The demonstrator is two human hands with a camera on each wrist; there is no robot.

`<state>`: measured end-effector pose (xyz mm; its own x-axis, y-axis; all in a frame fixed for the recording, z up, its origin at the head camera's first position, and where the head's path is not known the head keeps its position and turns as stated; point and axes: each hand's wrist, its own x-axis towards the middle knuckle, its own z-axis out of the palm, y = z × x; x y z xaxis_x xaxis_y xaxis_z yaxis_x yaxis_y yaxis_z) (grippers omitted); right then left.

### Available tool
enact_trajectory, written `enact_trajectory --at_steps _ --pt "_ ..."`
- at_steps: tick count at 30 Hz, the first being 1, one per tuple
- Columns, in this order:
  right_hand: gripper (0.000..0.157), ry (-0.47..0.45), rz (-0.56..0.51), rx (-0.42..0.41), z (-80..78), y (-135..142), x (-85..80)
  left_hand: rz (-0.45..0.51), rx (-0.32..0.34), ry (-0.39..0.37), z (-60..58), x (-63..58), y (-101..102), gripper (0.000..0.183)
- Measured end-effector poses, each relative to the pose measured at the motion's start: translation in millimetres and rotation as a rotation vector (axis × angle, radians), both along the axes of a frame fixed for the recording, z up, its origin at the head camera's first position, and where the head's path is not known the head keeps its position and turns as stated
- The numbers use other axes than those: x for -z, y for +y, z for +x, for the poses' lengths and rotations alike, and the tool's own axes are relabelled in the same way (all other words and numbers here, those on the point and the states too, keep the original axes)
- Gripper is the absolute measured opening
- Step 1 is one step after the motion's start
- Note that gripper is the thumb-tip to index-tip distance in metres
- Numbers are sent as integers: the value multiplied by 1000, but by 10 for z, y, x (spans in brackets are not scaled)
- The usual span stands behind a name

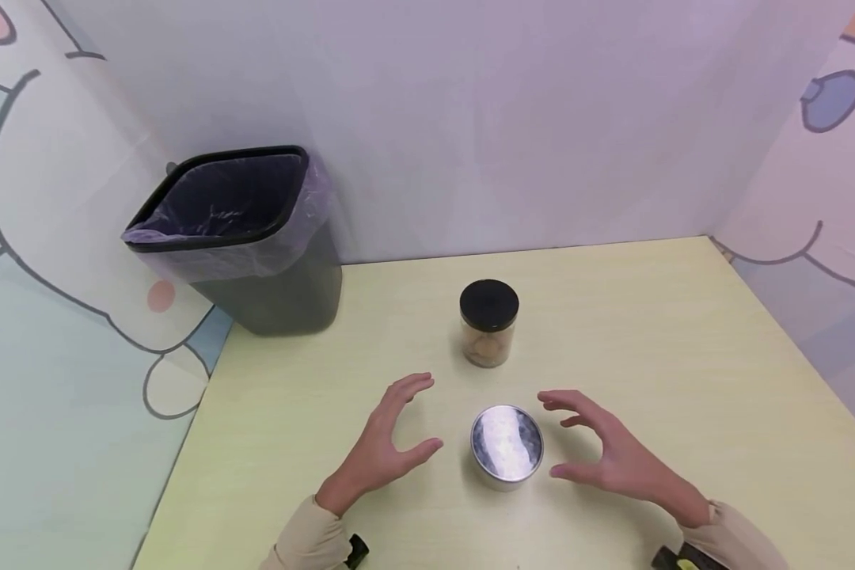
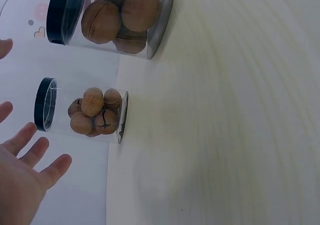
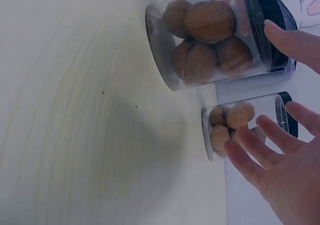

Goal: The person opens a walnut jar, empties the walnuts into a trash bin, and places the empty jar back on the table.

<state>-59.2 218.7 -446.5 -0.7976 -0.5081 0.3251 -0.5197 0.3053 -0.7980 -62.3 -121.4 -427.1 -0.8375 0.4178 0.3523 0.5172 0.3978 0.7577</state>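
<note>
A clear jar of walnuts (image 1: 506, 447) stands upright between my two hands; its lid top shines silvery in the head view, while its side looks dark in the wrist views. My left hand (image 1: 381, 443) is on its left, fingers spread and thumb apart, touching nothing. On the other side my right hand (image 1: 613, 451) curves loosely toward the jar, thumb nearest, with a small gap in the head view. Farther back is a second walnut jar (image 1: 488, 323) with a black lid. Both wrist views show the walnuts (image 2: 121, 16) through the near jar's clear wall.
A dark grey bin (image 1: 278, 297) with a plastic liner stands at the table's back left corner. Behind the pale wooden table (image 1: 648, 317) rises a white wall (image 1: 506, 134). Cartoon-patterned panels (image 1: 64, 237) flank both sides.
</note>
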Motion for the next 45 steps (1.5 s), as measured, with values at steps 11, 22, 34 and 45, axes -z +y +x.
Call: enact_trajectory --at_steps 11,22,34,45 --pt "91 -55 1 -38 2 -89 127 4 52 -25 10 -63 90 69" --pt "95 -77 13 -64 -7 -193 160 26 97 -6 37 -179 172 70" --pt "103 -83 70 -37 20 -333 289 22 150 -30 -60 133 209 71" --pt "99 -61 37 -6 27 -469 379 14 176 -31 -73 130 297 73"
